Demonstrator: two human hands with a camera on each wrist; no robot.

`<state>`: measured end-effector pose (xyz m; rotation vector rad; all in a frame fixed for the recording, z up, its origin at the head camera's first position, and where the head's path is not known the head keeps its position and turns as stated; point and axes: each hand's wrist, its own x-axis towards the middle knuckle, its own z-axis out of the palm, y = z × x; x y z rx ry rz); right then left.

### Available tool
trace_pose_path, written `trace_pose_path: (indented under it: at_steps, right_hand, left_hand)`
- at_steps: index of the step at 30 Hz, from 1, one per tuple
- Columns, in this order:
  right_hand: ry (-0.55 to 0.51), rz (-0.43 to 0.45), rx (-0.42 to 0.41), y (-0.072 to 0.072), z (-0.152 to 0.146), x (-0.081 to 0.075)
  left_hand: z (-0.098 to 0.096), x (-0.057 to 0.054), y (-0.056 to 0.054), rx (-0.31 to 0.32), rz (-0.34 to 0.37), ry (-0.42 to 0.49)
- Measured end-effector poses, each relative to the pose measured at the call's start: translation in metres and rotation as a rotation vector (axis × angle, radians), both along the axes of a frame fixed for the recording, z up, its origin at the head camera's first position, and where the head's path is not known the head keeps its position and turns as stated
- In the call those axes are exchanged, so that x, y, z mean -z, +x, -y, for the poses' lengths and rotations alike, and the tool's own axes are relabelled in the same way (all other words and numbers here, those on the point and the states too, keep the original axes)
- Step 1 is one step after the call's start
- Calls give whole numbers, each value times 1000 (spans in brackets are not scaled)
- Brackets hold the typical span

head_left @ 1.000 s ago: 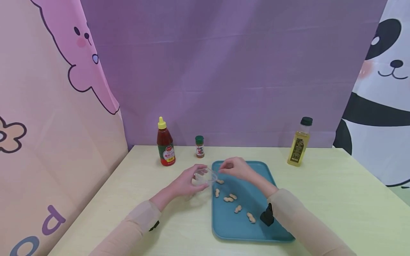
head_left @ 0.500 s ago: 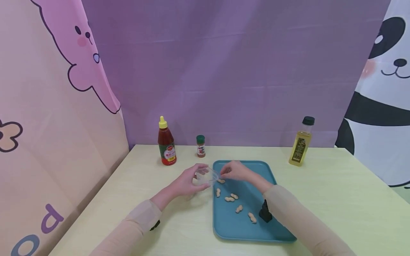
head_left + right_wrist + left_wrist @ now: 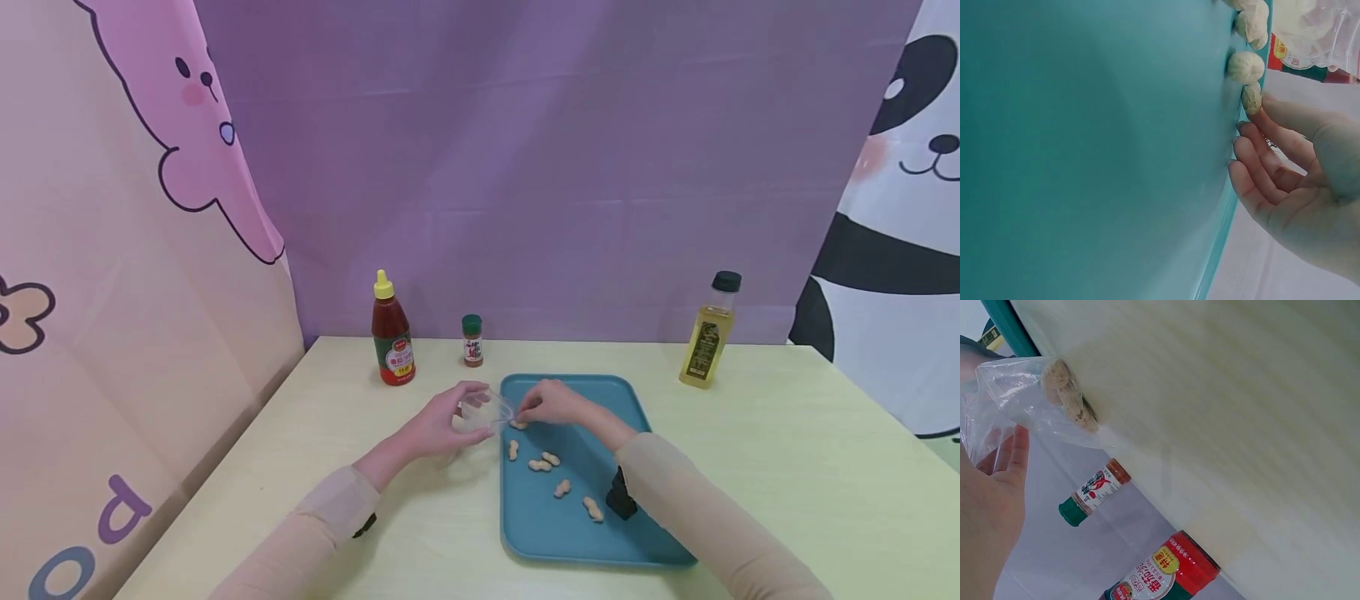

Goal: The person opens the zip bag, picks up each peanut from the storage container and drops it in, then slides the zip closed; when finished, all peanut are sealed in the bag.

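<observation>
Bagging appears part-complete: the left hand (image 3: 441,426) grips a clear plastic bag (image 3: 484,412) containing tan unshelled peanuts (image 3: 1070,397), the right hand (image 3: 557,403) pinches another tan peanut (image 3: 1252,100) near the far left edge of the blue rectangular tray (image 3: 555,536), and several loose nuts (image 3: 539,466) remain there.

Left arm (image 3: 315,527): sleeved, extended forward and angled inward; wrist bare. Left hand (image 3: 438,427): fingers (image 3: 471,387) and thumb (image 3: 472,438) curved into a C-shaped grip, fingers uppermost and thumb below in the head view. Right arm (image 3: 697,498): sleeved, reaching forward and across toward the person's left. Right hand (image 3: 557,403): thumb (image 3: 1291,116) and index finger drawn together in a pinch at the tips; remaining fingers bent, side by side. Hands near each other, not touching.
</observation>
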<state>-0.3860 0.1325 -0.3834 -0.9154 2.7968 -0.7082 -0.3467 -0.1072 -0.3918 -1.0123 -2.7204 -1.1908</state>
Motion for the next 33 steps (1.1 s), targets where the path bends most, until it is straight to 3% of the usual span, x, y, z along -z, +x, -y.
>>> trace_pose_path:
  at_steps: [18,27,33]
  right_hand:
    - [0,79,2,11,-4,0]
    - [-112,134,0,12,-16,-1]
    - [-176,95,-3,21,-26,-10]
  left_hand:
    - [0,3,0,-7,-4,-7]
    - [-2,2,2,-11,0,-7]
    - [-3,3,1,-9,-2,-15]
